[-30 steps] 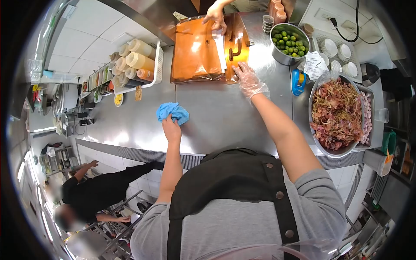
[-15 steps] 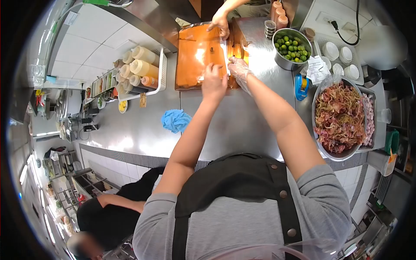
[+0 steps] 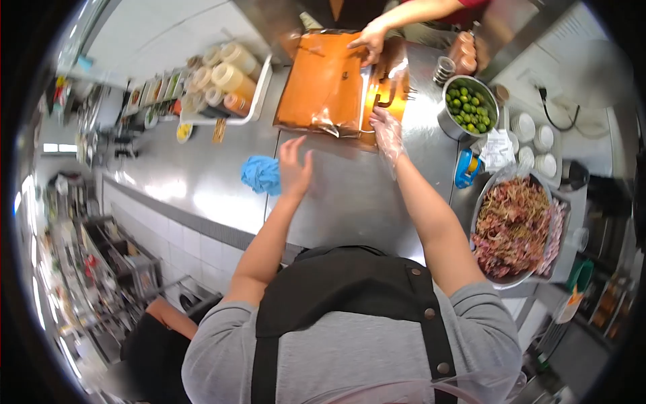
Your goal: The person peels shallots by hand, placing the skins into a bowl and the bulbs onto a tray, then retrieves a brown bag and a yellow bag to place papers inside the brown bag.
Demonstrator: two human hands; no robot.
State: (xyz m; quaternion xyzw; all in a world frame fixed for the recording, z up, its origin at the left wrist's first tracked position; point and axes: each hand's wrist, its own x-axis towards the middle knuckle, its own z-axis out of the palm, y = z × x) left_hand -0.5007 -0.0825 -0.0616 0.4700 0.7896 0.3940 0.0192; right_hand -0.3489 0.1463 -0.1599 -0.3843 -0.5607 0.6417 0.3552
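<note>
An orange-brown folder in clear plastic [image 3: 319,87] lies on the steel counter [image 3: 336,202]. My left hand [image 3: 295,168] is bare, with its fingers apart, over the counter just below the folder and beside a crumpled blue cloth [image 3: 261,174]. My right hand [image 3: 386,129] wears a clear plastic glove and has its fingers at the lower edge of the folder's shiny right part; whether it grips that edge is hard to tell. Across the counter, another person's hand [image 3: 370,44] touches the folder's upper right side.
Squeeze bottles [image 3: 233,79] fill a white basket at the left. On the right are a metal pot [image 3: 449,126] of green citrus, a blue tape dispenser [image 3: 465,168], paper slips [image 3: 497,149] and a large bowl of shredded food [image 3: 511,229]. Another person's arm [image 3: 171,318] shows lower left.
My left hand has left the folder and moved down and left toward the blue cloth. My right hand stays at the folder's right part. The whole view has shifted and turned a little.
</note>
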